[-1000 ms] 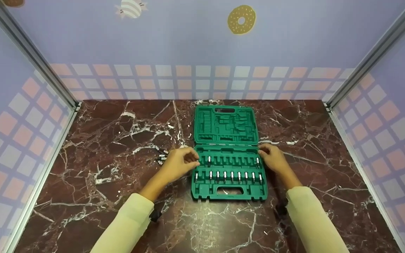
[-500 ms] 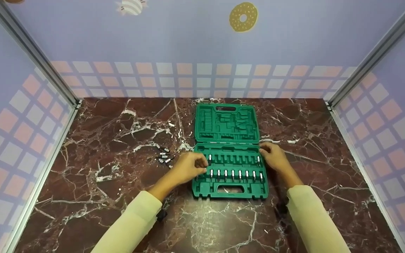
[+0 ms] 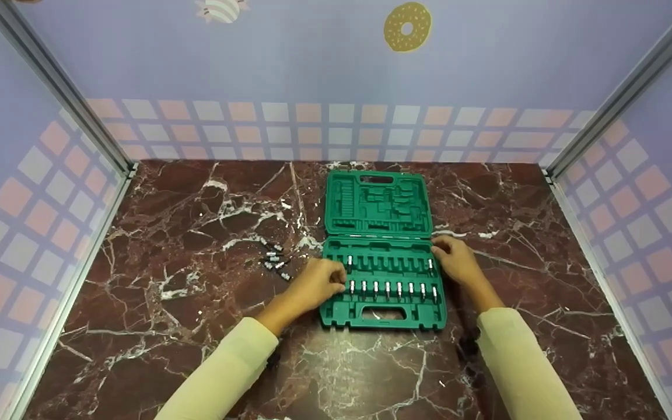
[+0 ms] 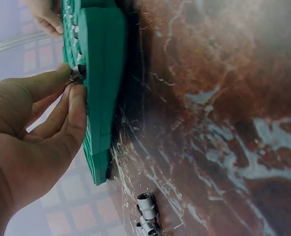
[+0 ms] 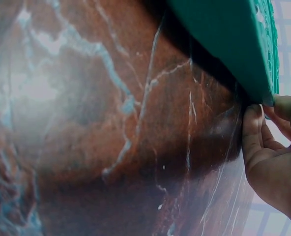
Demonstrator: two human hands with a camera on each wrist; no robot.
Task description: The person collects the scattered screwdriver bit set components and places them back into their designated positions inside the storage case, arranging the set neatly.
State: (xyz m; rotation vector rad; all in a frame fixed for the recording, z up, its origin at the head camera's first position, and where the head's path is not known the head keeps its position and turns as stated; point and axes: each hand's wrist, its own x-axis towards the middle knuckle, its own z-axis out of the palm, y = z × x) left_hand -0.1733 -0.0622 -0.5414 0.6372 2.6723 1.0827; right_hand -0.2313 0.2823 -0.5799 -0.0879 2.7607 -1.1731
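Observation:
A green plastic tool case (image 3: 391, 322) lies open on the marbled tabletop. Silver bit sockets (image 3: 399, 290) stand in its lower row, and two more show in the upper row. My left hand (image 3: 317, 284) is over the case's left part, hiding the slots under it. In the left wrist view, its thumb and fingertips pinch a small bit socket (image 4: 76, 73), silver with a dark end, right at the tray. At the right side near the hinge, my right hand (image 3: 456, 261) grips the case edge; the right wrist view shows thumb and fingers at its corner.
Several loose bit sockets (image 3: 275, 258) lie on the tabletop (image 3: 196, 350) left of the case. The case's lid (image 3: 378, 204) is folded back flat behind the tray. Patterned walls (image 3: 336, 128) enclose the table at the back and both sides.
My left hand has moved right from the case's left edge onto the tray, uncovering the loose bit sockets on the table. My right hand has stayed at the case's right edge.

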